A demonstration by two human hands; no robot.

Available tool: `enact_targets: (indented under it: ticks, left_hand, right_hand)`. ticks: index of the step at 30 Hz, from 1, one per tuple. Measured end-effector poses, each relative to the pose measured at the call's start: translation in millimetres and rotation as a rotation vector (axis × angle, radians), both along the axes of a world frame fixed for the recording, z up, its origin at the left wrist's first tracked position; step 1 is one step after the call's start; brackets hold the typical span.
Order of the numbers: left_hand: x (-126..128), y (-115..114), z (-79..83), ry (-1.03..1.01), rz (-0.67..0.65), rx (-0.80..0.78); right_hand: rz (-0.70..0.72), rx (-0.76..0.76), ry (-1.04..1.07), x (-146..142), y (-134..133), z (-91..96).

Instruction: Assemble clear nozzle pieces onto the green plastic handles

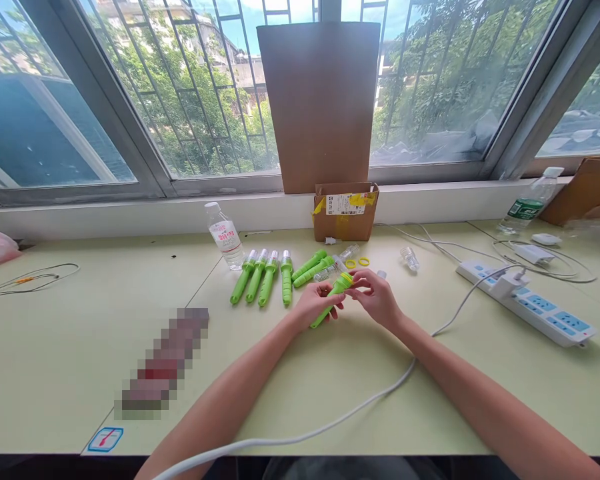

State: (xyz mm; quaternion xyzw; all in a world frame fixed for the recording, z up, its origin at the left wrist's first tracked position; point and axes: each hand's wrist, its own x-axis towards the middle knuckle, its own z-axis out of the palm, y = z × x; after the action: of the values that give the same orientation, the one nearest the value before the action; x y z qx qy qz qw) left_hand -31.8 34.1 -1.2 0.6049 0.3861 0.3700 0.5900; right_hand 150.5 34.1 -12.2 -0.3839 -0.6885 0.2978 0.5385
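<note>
My left hand [316,303] is wrapped round a green ribbed plastic handle [322,316], tilted with its wider head up and to the right. A yellow ring [349,275] shows at that head. My right hand [377,295] pinches at the ring with thumb and fingertips; its fingers partly hide the contact. Just beyond my hands lie two green handles [310,264] without caps, loose clear plastic caps [350,252] and two yellow rings [364,261]. To the left, several green handles with clear caps [265,280] lie in a row.
A small cardboard box [345,227] stands at the back by a water bottle [225,235]. One clear cap [409,259] lies apart at right. A white power strip [527,303] sits farther right, and a white cable [375,399] crosses the table under my right forearm.
</note>
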Motion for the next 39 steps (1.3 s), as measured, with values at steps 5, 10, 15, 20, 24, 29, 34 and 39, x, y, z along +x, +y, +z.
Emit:
enact_targets:
  ticks: [5, 10, 15, 20, 24, 29, 34, 39]
  left_hand:
    - [-2.1, -0.6, 2.5, -0.023, -0.055, -0.050]
    - [-1.8, -1.8, 4.9, -0.023, -0.089, -0.074]
    - [-2.4, -1.6, 7.0, -0.025, -0.093, -0.103]
    - [-3.6, -0.3, 9.0, -0.084, -0.112, -0.152]
    - [-4.9, 1.0, 9.8, -0.095, -0.117, -0.197]
    - [-7.7, 2.5, 9.3, -0.110, -0.145, -0.214]
    - [-8.6, 2.0, 10.3, -0.088, -0.162, -0.190]
    - [-7.9, 1.4, 11.1, -0.021, -0.123, -0.111]
  right_hand:
    - [-0.002, -0.017, 0.002, -1.2, 1.1, -0.9]
    - [0.010, -0.021, 0.009, -1.5, 0.3, 1.6]
    - [0.037, -0.032, 0.020, -1.7, 0.4, 2.6]
    - [0.072, -0.058, 0.037, -3.1, 0.4, 2.8]
    - [0.113, -0.071, 0.043, -3.9, -1.2, 4.9]
    - [0.137, -0.070, 0.040, -4.8, -1.8, 4.6]
    - [0.104, -0.037, 0.015, -3.2, -1.9, 1.5]
    - [0.038, 0.046, -0.044, -2.6, -4.9, -0.6]
